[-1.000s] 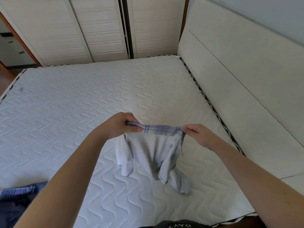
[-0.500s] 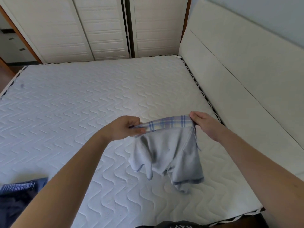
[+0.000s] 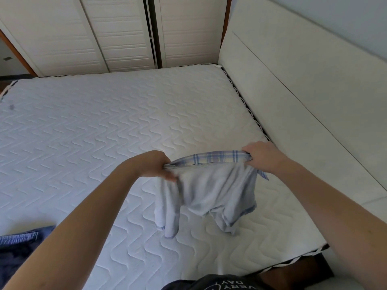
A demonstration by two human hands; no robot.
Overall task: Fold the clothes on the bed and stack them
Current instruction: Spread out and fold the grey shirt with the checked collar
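Both hands, left [image 3: 156, 165] and right [image 3: 262, 156], pinch pale shorts [image 3: 213, 189] by the plaid waistband above the bed [image 3: 104, 126]; folding not begun, dark clothes [image 3: 18, 248] wait.

I see soft matt cloth shorts [image 3: 217, 191] with a woven plaid waistband [image 3: 215, 158], over a quilted, wave-stitched fabric mattress [image 3: 104, 130].

a pale blue garment with a plaid waistband [image 3: 217, 191] is held above the near right part of a white quilted mattress [image 3: 94, 132], its waistband gripped at the left end by the left hand [image 3: 156, 164] and at the right end by the right hand [image 3: 261, 156]. a cream padded headboard [image 3: 303, 97] stands along the mattress's right side. white panelled wardrobe doors [image 3: 117, 32] stand behind the far edge. a dark blue pile of clothes [image 3: 18, 254] lies at the near left corner.
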